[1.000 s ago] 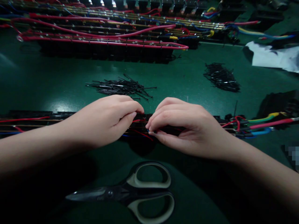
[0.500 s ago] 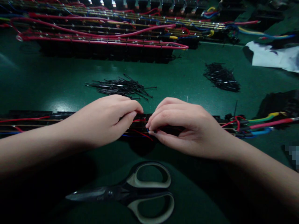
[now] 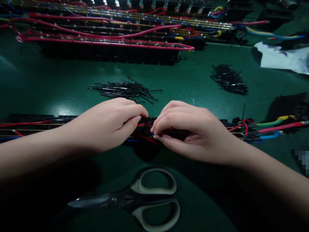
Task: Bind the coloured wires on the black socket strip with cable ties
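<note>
A long black strip assembly (image 3: 64, 120) with red and blue wires lies across the table under both hands. My left hand (image 3: 113, 122) rests over its middle, thumb and index finger pressed together; whatever is between them is hidden. Just to the right, my right hand (image 3: 188, 129) pinches at the front of the strip, close to a blue wire (image 3: 152, 134). What its fingertips hold is too small to make out. A loose red wire (image 3: 149, 139) shows between the hands. Behind my left hand lies a pile of black cable ties (image 3: 123, 88).
Scissors (image 3: 127, 199) lie in front of me, blades pointing left. A second heap of cable ties (image 3: 229, 79) sits at the right. Wired assemblies (image 3: 108, 42) run along the back. White paper (image 3: 277, 58) lies at far right, above thick coloured cables (image 3: 280, 127).
</note>
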{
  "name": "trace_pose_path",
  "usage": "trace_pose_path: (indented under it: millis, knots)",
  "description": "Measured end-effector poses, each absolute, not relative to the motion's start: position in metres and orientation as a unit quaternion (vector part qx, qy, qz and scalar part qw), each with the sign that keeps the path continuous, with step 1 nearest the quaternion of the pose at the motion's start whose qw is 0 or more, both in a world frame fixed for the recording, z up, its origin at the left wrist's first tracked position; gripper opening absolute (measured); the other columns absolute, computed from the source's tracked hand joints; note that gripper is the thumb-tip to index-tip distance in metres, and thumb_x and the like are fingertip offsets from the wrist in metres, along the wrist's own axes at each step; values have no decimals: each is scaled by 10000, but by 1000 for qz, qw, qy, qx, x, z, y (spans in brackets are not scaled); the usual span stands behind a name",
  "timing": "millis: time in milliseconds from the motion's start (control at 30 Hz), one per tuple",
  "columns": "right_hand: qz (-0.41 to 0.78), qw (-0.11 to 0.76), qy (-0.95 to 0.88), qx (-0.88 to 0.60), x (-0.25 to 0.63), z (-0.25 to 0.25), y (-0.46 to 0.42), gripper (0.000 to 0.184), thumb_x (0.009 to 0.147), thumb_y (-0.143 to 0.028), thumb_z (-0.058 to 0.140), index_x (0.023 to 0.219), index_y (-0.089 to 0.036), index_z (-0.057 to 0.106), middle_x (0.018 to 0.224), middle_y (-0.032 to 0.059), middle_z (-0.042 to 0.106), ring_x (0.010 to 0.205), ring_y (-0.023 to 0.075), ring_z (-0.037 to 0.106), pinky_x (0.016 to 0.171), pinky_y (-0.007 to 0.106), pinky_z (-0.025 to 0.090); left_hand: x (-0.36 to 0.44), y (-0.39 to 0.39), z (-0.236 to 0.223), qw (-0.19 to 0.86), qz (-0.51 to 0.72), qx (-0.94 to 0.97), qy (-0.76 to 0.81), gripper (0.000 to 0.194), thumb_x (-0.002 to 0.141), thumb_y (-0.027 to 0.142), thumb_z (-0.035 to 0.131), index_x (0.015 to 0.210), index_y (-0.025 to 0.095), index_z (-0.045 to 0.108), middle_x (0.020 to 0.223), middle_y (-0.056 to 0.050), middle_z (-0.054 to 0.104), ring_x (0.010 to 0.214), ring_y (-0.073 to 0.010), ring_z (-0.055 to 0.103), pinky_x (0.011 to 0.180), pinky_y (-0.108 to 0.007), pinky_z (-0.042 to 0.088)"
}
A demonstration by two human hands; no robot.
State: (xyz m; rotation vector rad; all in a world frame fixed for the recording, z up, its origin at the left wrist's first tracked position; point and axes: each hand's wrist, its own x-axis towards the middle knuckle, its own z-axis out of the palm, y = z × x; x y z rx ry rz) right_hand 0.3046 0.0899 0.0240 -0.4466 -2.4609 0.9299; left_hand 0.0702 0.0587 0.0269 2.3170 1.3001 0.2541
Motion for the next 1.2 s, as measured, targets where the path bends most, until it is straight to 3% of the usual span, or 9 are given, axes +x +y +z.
trace_pose_path:
  millis: [1200]
  knots:
    - [327, 219, -901, -182, 304, 25, 88, 185, 887, -42, 578, 868, -205, 664, 829, 3, 723, 812, 162, 612, 765, 292, 469, 69, 58, 25, 230, 108, 850, 462, 372, 978, 276, 384, 1039, 210, 745, 1002, -36, 759, 933, -230, 678, 834, -341, 507]
